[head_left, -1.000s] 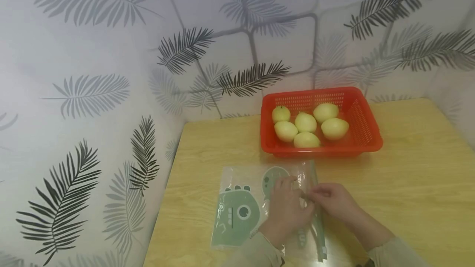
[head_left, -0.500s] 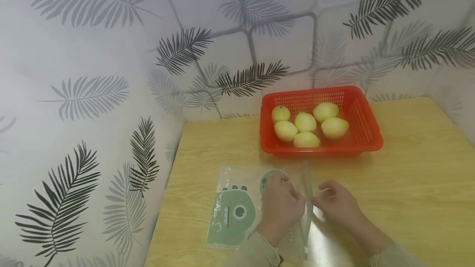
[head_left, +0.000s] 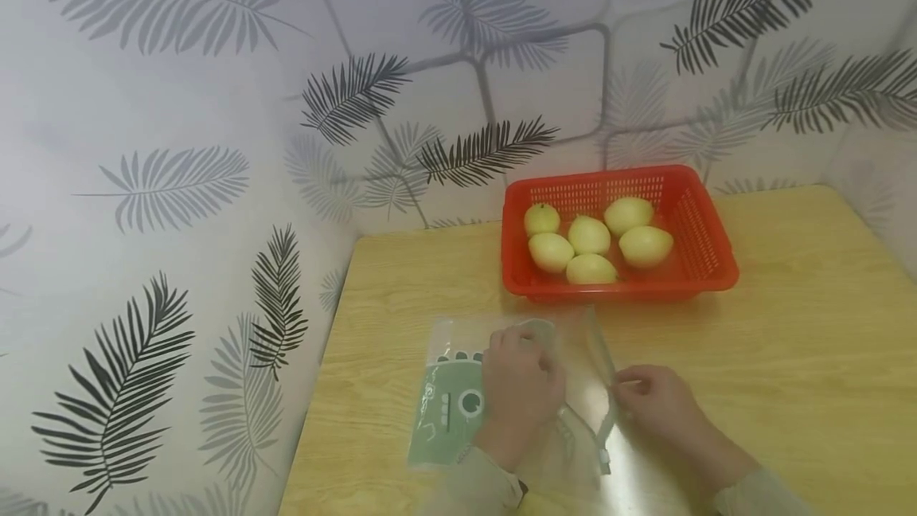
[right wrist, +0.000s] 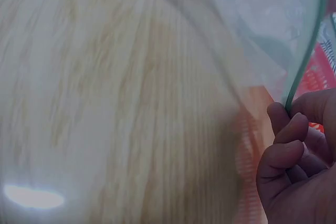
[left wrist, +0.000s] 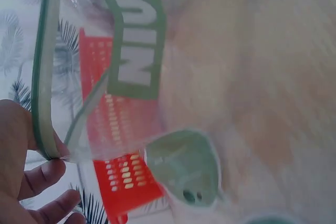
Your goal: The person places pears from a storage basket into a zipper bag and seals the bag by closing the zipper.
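Head view: one clear, green-printed bag [head_left: 446,419] was over the one table [head_left: 387,293], on my side of the basket. Two hands on it: my left hand [head_left: 521,388] and right hand [head_left: 657,404] each had the green-striped edge pinched, fingertips closed. Beyond, one red basket [head_left: 698,281] held six yellowish fruits [head_left: 590,236].

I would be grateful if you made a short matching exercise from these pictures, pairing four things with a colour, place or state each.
Things:
1. Basket
2. Fruits
3. Clear bag
4. Right hand

Descriptions:
A. Pinches a green strip
B. Red, with perforated walls
C. Printed with green cartoon shapes
D. Pale yellow-green, lying inside a container

Right pairs: 1-B, 2-D, 3-C, 4-A.
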The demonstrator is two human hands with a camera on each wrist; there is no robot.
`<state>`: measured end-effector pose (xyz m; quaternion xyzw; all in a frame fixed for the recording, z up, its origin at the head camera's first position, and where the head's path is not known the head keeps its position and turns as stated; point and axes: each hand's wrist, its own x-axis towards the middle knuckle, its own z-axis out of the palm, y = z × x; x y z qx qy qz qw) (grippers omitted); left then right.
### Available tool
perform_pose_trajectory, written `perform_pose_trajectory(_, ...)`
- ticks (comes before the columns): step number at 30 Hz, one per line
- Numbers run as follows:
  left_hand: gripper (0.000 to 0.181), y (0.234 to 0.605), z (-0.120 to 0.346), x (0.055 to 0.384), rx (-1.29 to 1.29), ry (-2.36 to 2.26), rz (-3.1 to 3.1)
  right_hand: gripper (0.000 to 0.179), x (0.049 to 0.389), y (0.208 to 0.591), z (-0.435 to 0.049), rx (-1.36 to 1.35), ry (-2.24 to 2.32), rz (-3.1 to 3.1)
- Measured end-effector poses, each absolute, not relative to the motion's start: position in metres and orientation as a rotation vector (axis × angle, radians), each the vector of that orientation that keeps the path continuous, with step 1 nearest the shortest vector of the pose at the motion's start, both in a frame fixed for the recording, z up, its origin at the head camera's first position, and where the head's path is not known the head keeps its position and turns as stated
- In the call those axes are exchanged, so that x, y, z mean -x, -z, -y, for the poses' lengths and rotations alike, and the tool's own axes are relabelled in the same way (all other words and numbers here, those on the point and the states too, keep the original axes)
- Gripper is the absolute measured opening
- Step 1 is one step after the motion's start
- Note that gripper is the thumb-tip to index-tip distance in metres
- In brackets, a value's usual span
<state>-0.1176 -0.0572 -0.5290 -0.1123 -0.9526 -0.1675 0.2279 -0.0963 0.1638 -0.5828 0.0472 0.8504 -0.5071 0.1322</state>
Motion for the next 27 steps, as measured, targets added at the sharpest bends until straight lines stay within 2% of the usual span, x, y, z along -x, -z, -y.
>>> perform_pose_trajectory(8,0.017,0.517,0.079,0.119,0.276,0.483,2.586,0.028,0.098,0.590,-0.185,-0.084,1.316,-2.651)
perform_pose_trajectory(20,0.014,0.520,0.073,0.118,0.312,0.363,2.636,0.034,0.100,0.577,-0.175,0.013,1.353,-2.557)
perform_pose_trajectory(27,0.018,0.519,0.071,0.112,0.337,0.372,2.653,0.028,0.120,0.557,-0.184,0.322,1.226,-2.732)
